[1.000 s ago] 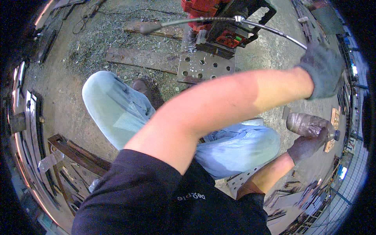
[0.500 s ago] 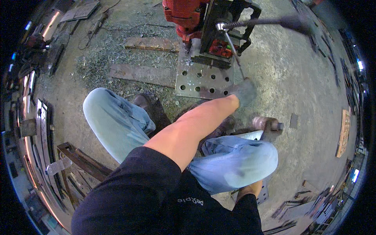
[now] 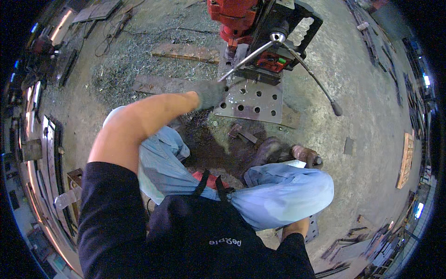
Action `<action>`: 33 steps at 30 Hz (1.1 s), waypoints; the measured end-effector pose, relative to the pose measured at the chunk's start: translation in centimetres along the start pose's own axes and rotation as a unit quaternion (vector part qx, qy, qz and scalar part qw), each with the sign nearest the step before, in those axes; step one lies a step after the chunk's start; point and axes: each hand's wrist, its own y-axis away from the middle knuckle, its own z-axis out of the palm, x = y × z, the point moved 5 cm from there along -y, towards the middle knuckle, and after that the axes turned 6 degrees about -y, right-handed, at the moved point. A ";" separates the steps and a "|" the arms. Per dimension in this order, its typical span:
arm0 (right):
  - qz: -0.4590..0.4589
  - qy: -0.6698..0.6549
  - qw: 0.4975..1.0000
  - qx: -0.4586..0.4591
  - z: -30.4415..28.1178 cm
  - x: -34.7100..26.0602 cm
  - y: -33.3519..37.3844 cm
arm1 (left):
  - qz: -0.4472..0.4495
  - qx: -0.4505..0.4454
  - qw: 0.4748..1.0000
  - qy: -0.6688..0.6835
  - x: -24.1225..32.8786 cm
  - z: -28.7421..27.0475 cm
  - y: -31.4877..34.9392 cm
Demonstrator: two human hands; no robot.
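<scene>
My left hand [image 3: 213, 94], in a grey work glove, is closed around the end of a metal feed lever [image 3: 246, 60]. This lever comes off the hub of a red and black magnetic drill [image 3: 233, 14]. A second lever with a black grip [image 3: 336, 108] points down to the right from the same hub, with no hand on it. Below the drill lies a steel plate [image 3: 251, 101] with rows of round holes. My right forearm [image 3: 297, 227] passes beside my right knee, and the hand itself is hidden behind my leg.
Metal shavings [image 3: 116, 74] litter the floor around flat steel bars [image 3: 186, 52]. A hammer-like tool [image 3: 244, 133] and a brownish bottle [image 3: 304, 154] lie near my right foot. A clear bottle [image 3: 68, 198] is at the left. Steel stock [image 3: 51, 153] lines the left side.
My left hand has swung from the right side of the plate to its left side, gripping the lever. The drill's levers have turned with it, and the black-gripped one has come down.
</scene>
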 end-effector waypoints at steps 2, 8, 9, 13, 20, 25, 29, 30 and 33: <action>-0.015 0.008 1.000 -0.012 1.5 -1.4 0.1 | 0.204 0.152 0.947 -0.194 -2.1 0.1 3.7; -0.033 0.019 0.999 -0.007 2.2 -3.5 0.2 | 0.123 0.362 0.887 -0.258 -5.9 -7.5 11.8; -0.034 0.026 0.999 -0.007 2.1 -3.1 0.4 | 0.066 0.341 0.908 -0.236 -6.2 -8.6 12.8; -0.038 0.034 0.999 -0.004 2.2 -4.3 1.1 | -0.144 0.224 0.963 0.041 -7.9 -12.1 16.4; -0.052 0.039 0.998 0.007 2.1 -5.5 1.6 | -0.128 0.237 0.935 0.228 -10.1 -10.6 16.7; -0.139 0.036 0.988 0.047 1.2 -10.0 1.2 | -0.159 0.155 0.907 0.358 -10.4 -11.0 16.5; -0.377 0.046 0.921 0.088 -0.7 -17.5 0.2 | -0.204 0.150 0.889 0.381 -8.9 -12.8 16.7; -0.438 0.050 0.892 0.095 -1.0 -19.6 0.0 | -0.227 0.133 0.884 0.385 -8.9 -12.9 16.7; -0.457 0.160 0.875 -0.001 -0.3 -27.9 0.3 | -0.246 0.130 0.839 0.468 -9.0 -12.7 17.1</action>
